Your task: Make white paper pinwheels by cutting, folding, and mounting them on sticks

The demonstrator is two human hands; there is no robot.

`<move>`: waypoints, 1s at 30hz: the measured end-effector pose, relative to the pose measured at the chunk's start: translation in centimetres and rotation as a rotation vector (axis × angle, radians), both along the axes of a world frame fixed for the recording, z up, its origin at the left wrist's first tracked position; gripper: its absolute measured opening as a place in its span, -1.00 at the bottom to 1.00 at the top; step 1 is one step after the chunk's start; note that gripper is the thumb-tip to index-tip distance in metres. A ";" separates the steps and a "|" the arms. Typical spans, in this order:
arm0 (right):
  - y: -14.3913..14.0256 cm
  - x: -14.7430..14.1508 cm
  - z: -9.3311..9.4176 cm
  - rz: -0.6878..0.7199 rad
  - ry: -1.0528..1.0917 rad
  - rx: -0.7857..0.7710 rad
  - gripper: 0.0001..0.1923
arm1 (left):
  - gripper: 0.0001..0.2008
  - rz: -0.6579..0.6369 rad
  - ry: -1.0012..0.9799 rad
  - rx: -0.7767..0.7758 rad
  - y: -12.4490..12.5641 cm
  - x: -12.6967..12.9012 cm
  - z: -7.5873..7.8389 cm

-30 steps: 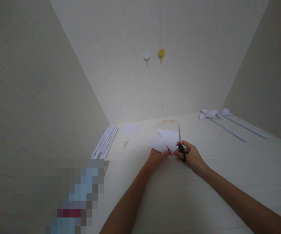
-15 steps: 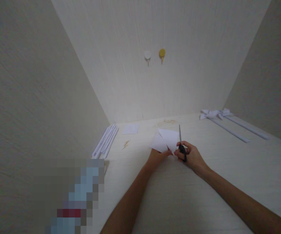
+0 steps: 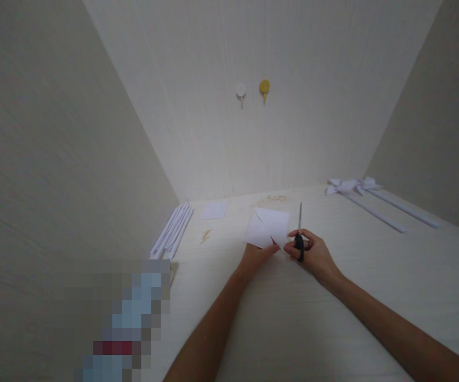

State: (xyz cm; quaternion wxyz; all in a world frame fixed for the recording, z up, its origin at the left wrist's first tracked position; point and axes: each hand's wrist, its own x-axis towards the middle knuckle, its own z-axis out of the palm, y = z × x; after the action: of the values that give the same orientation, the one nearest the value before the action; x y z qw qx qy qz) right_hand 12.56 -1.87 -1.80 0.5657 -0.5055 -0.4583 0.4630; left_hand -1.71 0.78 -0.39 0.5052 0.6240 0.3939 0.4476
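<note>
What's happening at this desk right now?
A person is working with paper at a pale table set in a corner. Their left hand holds a white sheet of paper by its near edge. Their right hand has a grip on black-handled scissors, blades pointing away and just to the right of the sheet. Off to the left lie white paper sticks and a small paper square; at the far right lie two paper pinwheels on sticks.

Dim, soft, wide-angle edge distortion
</note>
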 end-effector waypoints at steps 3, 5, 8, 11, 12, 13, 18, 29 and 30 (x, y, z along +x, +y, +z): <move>0.0 0.1 0.0 0.014 -0.007 0.004 -0.64 | -0.81 0.009 0.035 -0.002 -0.1 0.0 0.1; 0.0 0.1 0.0 0.032 -0.004 0.003 -0.64 | -0.79 0.023 0.069 -0.022 -0.1 0.1 0.1; 0.0 0.1 0.0 0.034 0.003 0.000 -0.63 | -0.77 0.049 0.120 -0.040 -0.2 0.0 0.3; 0.0 0.1 -0.1 0.023 0.004 -0.013 -0.63 | -0.78 0.058 0.145 -0.039 -0.3 0.0 0.4; 0.0 0.1 -0.1 0.022 0.008 -0.014 -0.63 | -0.77 0.055 0.139 -0.037 -0.3 0.0 0.5; 0.0 0.1 -0.1 0.023 0.015 -0.014 -0.63 | -0.76 0.050 0.128 -0.033 -0.4 0.0 0.5; -0.1 0.1 -0.1 0.035 0.041 -0.012 -0.62 | -0.72 0.019 0.053 0.014 -0.3 0.0 0.0; 0.1 0.1 -0.2 0.027 0.015 -0.026 -0.61 | -0.71 0.008 0.094 0.004 -0.3 -0.2 -0.1; 0.1 0.1 -0.2 0.028 0.013 -0.029 -0.61 | -0.70 0.010 0.099 0.007 -0.3 -0.2 -0.1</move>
State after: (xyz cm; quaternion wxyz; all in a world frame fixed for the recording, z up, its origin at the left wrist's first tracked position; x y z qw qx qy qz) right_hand 12.64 -1.76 -1.96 0.5549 -0.5041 -0.4548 0.4808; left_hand -1.86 0.47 -0.47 0.4807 0.6453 0.4198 0.4199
